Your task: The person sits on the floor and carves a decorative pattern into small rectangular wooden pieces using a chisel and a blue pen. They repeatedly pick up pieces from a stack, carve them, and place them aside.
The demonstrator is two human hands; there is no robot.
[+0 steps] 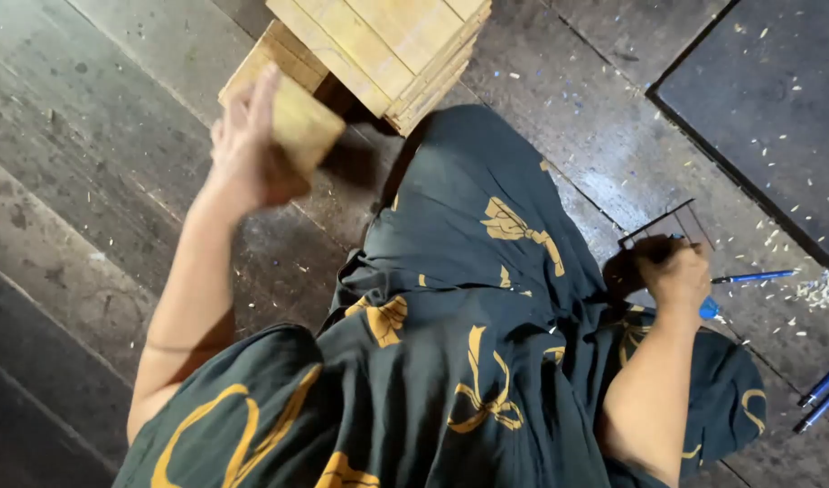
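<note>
Up by the stack (387, 45), my left hand (243, 149) grips a wood block (301, 126) to set down, while my right hand (676, 271) pinches a thin tool (667, 221).

- Both arms are bare from the upper arm down; no sleeve shows on either forearm.
- The left hand (247, 145) and the right hand (676, 271) wear no gloves or rings that can be seen.
- A loose dark teal garment (468, 298) covers the lap and knees.
- The cloth is printed with mustard-yellow bows and curling ribbon loops.
</note>
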